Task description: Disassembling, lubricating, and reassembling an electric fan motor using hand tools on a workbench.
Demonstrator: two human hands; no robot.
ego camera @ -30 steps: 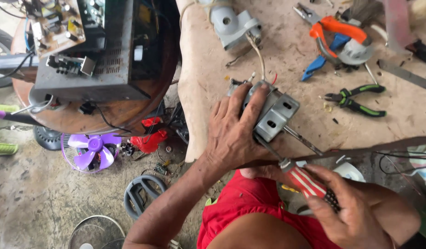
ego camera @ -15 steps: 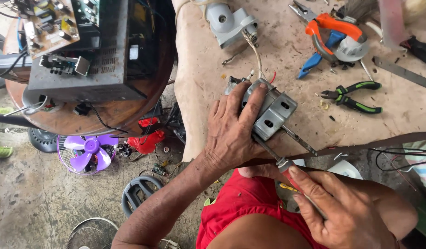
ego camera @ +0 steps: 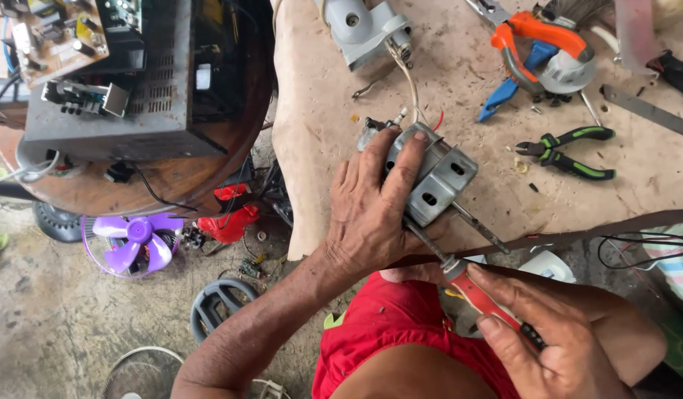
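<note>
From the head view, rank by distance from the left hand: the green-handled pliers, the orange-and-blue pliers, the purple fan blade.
From the left hand:
1. Green-handled pliers, right of it on the bench.
2. Purple fan blade, left, down on the floor.
3. Orange-and-blue pliers, upper right, farthest.

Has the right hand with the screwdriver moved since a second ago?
Yes. The right hand has drawn the red-handled screwdriver in closer to the metal motor, which stayed put under the left hand.
</note>
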